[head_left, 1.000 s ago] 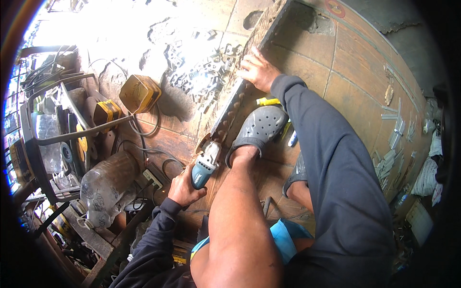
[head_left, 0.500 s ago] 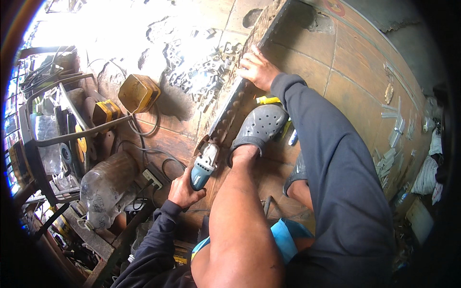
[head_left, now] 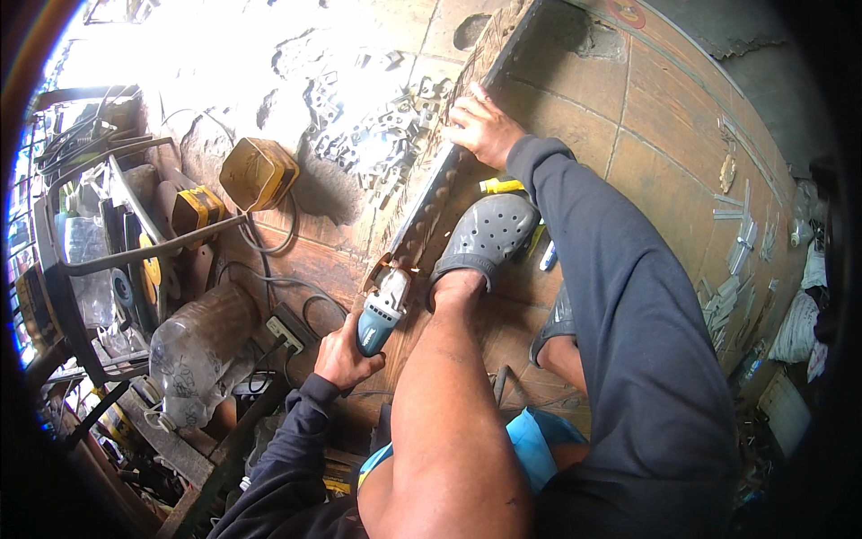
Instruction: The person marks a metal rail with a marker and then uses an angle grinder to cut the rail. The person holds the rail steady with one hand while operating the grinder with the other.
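My left hand (head_left: pixel 344 359) is wrapped round the back of a teal angle grinder (head_left: pixel 381 322). The grinder's metal head meets the near end of a long metal bar (head_left: pixel 422 208), and small orange sparks show at that contact. Up along the bar, my right hand (head_left: pixel 486 131) grips it with the fingers laid over its top edge. The bar runs slantwise from near the grinder to the top of the view. Close beside it stands my foot in a grey clog (head_left: pixel 494 229). The far side of the grinder's disc is hidden.
Several small cut metal pieces (head_left: pixel 382 135) lie left of the bar. A yellow container (head_left: pixel 256 180), a power strip (head_left: pixel 285 328), cables and a large clear plastic bottle (head_left: pixel 193 355) are at the left, by a metal rack (head_left: pixel 153 254). Offcuts (head_left: pixel 741 247) lie at the right.
Orange sparks now show at the grinder's head, where none showed before. Both hands, the grinder and the bar stay almost in place.
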A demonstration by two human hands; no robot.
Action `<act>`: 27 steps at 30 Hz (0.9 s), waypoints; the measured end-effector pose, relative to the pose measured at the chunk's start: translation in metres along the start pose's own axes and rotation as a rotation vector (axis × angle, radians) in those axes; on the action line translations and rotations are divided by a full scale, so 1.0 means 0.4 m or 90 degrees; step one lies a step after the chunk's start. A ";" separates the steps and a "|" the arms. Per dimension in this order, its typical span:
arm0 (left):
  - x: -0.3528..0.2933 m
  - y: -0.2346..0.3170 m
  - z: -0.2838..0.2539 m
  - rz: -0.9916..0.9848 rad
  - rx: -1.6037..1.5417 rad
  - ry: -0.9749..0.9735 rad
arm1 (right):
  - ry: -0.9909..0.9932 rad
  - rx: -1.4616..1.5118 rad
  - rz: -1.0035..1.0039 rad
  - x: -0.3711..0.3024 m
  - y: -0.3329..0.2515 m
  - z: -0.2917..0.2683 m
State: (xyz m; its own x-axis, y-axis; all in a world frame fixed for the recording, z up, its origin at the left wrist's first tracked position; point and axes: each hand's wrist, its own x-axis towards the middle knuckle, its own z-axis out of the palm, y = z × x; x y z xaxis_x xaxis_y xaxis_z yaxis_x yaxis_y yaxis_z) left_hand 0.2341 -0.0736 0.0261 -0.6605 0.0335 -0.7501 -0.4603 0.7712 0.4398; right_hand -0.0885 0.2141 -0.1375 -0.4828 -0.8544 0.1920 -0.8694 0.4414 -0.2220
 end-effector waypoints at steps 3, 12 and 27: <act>0.000 0.003 -0.002 0.004 0.007 0.003 | 0.005 -0.001 -0.002 0.003 0.000 -0.001; 0.010 0.002 0.001 0.052 0.014 0.032 | -0.019 -0.003 0.004 0.003 -0.001 -0.009; 0.011 -0.015 0.025 0.051 0.024 0.052 | -0.003 -0.007 0.004 0.002 0.000 -0.002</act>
State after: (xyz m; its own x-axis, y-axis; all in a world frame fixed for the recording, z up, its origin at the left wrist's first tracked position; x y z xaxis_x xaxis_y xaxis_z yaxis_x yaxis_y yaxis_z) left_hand 0.2398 -0.0716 0.0153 -0.7418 0.0455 -0.6691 -0.3816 0.7918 0.4769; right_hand -0.0889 0.2134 -0.1366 -0.4872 -0.8532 0.1863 -0.8677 0.4490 -0.2132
